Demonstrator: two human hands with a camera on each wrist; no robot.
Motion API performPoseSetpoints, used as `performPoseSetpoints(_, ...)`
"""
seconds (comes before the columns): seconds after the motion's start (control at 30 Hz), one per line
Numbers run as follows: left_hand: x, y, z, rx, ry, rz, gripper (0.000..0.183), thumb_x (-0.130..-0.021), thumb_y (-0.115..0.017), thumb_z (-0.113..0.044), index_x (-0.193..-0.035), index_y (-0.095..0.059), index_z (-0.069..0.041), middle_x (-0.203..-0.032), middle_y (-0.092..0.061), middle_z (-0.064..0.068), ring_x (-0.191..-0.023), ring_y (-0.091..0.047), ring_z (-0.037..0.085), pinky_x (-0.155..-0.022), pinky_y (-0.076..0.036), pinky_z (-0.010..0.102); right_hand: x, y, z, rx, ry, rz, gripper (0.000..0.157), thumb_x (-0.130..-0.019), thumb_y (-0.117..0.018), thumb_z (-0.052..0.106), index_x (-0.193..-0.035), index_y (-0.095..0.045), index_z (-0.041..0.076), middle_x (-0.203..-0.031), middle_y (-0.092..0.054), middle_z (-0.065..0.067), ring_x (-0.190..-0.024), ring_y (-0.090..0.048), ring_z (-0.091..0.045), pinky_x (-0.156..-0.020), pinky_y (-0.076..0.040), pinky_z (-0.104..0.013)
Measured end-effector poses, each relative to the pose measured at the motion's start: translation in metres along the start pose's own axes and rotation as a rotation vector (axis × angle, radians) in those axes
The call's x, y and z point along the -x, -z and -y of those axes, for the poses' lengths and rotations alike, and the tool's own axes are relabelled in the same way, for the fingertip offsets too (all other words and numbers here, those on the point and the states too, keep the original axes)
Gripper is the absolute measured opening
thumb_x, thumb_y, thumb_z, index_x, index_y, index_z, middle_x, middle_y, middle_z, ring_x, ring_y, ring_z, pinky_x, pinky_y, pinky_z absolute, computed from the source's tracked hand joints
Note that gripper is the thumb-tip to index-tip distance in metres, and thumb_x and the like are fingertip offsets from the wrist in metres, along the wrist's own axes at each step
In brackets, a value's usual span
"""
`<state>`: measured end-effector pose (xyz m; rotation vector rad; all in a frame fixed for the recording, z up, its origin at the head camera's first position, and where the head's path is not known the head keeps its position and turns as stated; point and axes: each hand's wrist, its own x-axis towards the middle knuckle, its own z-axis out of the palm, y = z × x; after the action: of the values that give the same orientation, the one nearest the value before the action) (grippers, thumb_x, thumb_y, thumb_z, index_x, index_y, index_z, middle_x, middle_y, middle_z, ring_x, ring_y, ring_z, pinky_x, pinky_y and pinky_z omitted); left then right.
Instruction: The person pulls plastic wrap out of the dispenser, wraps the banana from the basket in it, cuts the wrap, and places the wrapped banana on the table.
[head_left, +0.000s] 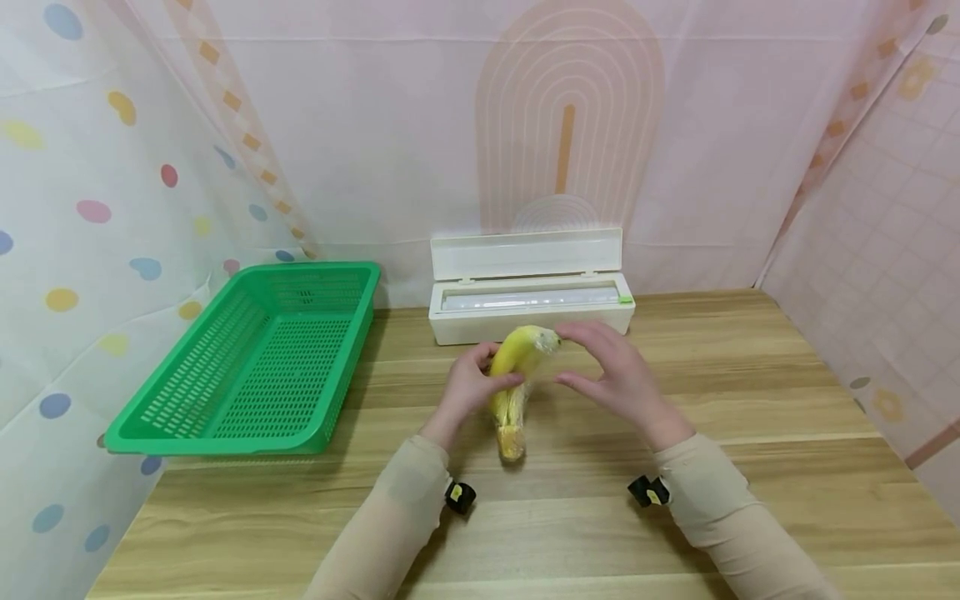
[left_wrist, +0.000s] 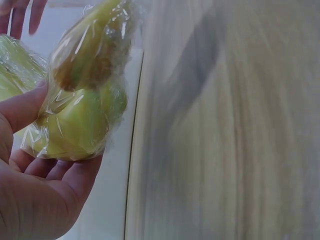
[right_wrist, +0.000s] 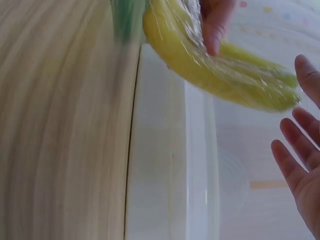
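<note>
A small bunch of bananas [head_left: 514, 354] wrapped in clear cling film is held above the table. My left hand [head_left: 470, 385] grips it round the middle, thumb on the near side and fingers behind. In the left wrist view the film lies crinkled and shiny over the bananas [left_wrist: 82, 117], some of which look brownish at one end. My right hand [head_left: 617, 377] is beside the upper right end, fingers spread and relaxed. From the right wrist, its fingertips appear close to the tips of the bananas [right_wrist: 220, 82]; whether they touch cannot be made out.
A white cling film dispenser [head_left: 528, 328], lid raised, stands behind the hands against the curtain, a roll [head_left: 532, 299] inside. To the left sits a green plastic basket [head_left: 327, 417] with slotted walls. All rest on a wooden table [head_left: 570, 533]; patterned curtains [head_left: 375, 125] enclose it.
</note>
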<state>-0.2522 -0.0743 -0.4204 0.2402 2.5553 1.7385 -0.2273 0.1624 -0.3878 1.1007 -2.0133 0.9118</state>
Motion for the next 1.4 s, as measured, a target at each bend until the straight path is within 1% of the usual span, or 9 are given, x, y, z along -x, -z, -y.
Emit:
performPoseSetpoints(0.13,0.002,-0.004,0.000,0.034,-0.009,0.019,0.039,-0.077,-0.085,-0.009,-0.111,-0.068,-0.002,-0.106,-0.070,0.007,-0.094,-0.063,0.020,-0.081,-0.054,0.036,-0.003,-0.009,0.003,0.020,-0.026,0.003,0.067,-0.068,-0.088,0.000,-0.127,-0.058,-0.004,-0.124,-0.063,-0.017,-0.113,-0.059,-0.033,-0.103,-0.045,-0.034)
performPoseSetpoints(0.33,0.006,-0.008,-0.002,0.042,-0.017,0.050,0.035,-0.076,-0.084,-0.005,-0.106,-0.066,-0.001,-0.101,-0.067,0.008,-0.090,-0.059,0.019,-0.076,-0.053,0.033,-0.006,-0.017,0.004,0.047,-0.021,-0.037,0.047,-0.073,-0.082,-0.007,-0.115,-0.066,0.001,-0.112,-0.068,-0.012,-0.104,-0.063,-0.029,-0.094,-0.051,-0.037)
performPoseSetpoints(0.47,0.006,-0.007,0.000,0.012,-0.037,0.084,0.036,-0.076,-0.084,-0.004,-0.106,-0.064,0.000,-0.101,-0.066,0.009,-0.092,-0.060,0.022,-0.079,-0.053,0.035,-0.006,-0.019,0.004,0.056,-0.001,-0.049,0.043,-0.071,-0.082,-0.010,-0.110,-0.069,0.003,-0.107,-0.070,-0.011,-0.099,-0.064,-0.028,-0.089,-0.054,-0.038)
performPoseSetpoints(0.63,0.007,-0.005,-0.001,-0.008,-0.061,0.156,0.048,-0.077,-0.083,-0.004,-0.118,-0.060,0.004,-0.112,-0.066,0.015,-0.103,-0.063,0.030,-0.089,-0.054,0.039,-0.006,-0.020,0.004,0.077,0.020,-0.046,0.044,-0.069,-0.082,-0.013,-0.108,-0.071,0.004,-0.104,-0.071,-0.010,-0.095,-0.065,-0.027,-0.084,-0.055,-0.038)
performPoseSetpoints(0.73,0.008,-0.003,-0.004,-0.002,-0.074,0.169,0.057,-0.077,-0.084,-0.006,-0.128,-0.058,0.001,-0.122,-0.064,0.015,-0.111,-0.061,0.031,-0.095,-0.052,0.042,-0.006,-0.020,0.004,0.090,0.023,-0.042,0.043,-0.069,-0.083,-0.012,-0.107,-0.071,0.004,-0.104,-0.071,-0.010,-0.096,-0.065,-0.027,-0.085,-0.055,-0.039)
performPoseSetpoints(0.93,0.012,-0.004,-0.014,-0.105,-0.211,0.094,0.060,-0.076,-0.087,-0.016,-0.130,-0.063,-0.010,-0.124,-0.067,0.006,-0.115,-0.061,0.024,-0.101,-0.047,0.043,-0.005,-0.020,0.003,0.119,0.038,-0.033,0.043,-0.070,-0.083,-0.011,-0.108,-0.071,0.005,-0.104,-0.071,-0.009,-0.096,-0.065,-0.027,-0.085,-0.055,-0.039)
performPoseSetpoints(1.03,0.015,-0.007,-0.018,-0.169,-0.288,0.039,0.059,-0.075,-0.088,-0.016,-0.128,-0.065,-0.011,-0.122,-0.068,0.004,-0.113,-0.062,0.021,-0.101,-0.047,0.043,-0.005,-0.022,0.002,0.145,0.072,-0.037,0.043,-0.069,-0.083,-0.012,-0.107,-0.071,0.005,-0.103,-0.071,-0.008,-0.095,-0.066,-0.026,-0.084,-0.056,-0.037)
performPoseSetpoints(1.17,0.018,-0.010,-0.020,-0.174,-0.361,0.000,0.057,-0.075,-0.087,-0.010,-0.128,-0.065,-0.008,-0.121,-0.068,0.005,-0.110,-0.063,0.020,-0.096,-0.051,0.039,-0.007,-0.023,0.005,0.177,0.134,-0.048,0.044,-0.068,-0.083,-0.012,-0.107,-0.071,0.003,-0.102,-0.071,-0.008,-0.092,-0.067,-0.026,-0.081,-0.057,-0.035)
performPoseSetpoints(1.4,0.018,-0.012,-0.017,-0.112,-0.381,-0.022,0.042,-0.079,-0.084,-0.007,-0.119,-0.071,-0.008,-0.111,-0.071,0.004,-0.099,-0.066,0.018,-0.083,-0.056,0.028,-0.007,-0.022,0.008,0.168,0.164,-0.037,0.037,-0.073,-0.081,-0.007,-0.107,-0.071,0.003,-0.104,-0.071,-0.008,-0.094,-0.067,-0.026,-0.084,-0.056,-0.035)
